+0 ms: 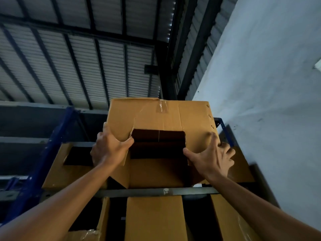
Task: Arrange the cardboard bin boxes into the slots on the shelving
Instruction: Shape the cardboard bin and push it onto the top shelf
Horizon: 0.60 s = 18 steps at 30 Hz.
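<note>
Against corrugated roof, tan bin box (taped, front cutout)

Bare forearms, left hand, right hand
</note>
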Tool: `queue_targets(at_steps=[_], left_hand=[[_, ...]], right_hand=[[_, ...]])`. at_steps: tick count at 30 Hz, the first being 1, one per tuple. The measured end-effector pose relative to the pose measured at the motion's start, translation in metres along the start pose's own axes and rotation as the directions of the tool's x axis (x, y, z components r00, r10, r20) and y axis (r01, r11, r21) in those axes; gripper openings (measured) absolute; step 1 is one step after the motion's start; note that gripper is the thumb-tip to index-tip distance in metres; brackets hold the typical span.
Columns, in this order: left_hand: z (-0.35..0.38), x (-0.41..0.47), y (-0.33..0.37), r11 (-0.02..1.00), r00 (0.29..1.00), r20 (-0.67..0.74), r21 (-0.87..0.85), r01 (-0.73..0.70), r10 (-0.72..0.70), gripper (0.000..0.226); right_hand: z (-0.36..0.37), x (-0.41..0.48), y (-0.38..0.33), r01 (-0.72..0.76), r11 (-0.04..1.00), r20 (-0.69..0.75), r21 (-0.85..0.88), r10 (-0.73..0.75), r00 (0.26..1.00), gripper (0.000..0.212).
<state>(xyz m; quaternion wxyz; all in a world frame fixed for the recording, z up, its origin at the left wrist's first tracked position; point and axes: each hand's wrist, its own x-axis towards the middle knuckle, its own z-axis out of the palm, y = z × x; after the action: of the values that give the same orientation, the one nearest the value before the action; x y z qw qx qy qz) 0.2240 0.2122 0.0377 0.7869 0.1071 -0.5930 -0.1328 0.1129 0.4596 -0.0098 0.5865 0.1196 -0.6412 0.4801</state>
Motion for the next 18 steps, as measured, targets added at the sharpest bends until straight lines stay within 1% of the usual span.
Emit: queue_targets(at_steps=[3,7,12,18], left_hand=[[-0.021,-0.001,0.028,0.999,0.999,-0.026,0.005,-0.035,0.035,0.095],[-0.053,-0.007,0.075,0.996,0.993,-0.076,0.031,-0.089,0.091,0.092],[-0.09,-0.03,0.137,0.992,0.994,-0.065,0.095,-0.084,0.091,0.087],[-0.121,-0.059,0.175,0.994,0.996,-0.036,0.078,-0.074,0.077,0.08]], right_hand=[[-0.032,0.008,0.001,-0.002,1.0,0.012,0.018,0.002,1.0,0.115],[-0.08,0.018,0.009,-0.035,0.995,0.036,0.092,0.032,0.999,0.111],[-0.138,0.024,0.028,-0.067,0.991,0.06,0.111,0.061,0.996,0.107],[-0.191,0.021,0.044,-0.1,0.988,0.052,0.114,0.094,0.994,0.104]])
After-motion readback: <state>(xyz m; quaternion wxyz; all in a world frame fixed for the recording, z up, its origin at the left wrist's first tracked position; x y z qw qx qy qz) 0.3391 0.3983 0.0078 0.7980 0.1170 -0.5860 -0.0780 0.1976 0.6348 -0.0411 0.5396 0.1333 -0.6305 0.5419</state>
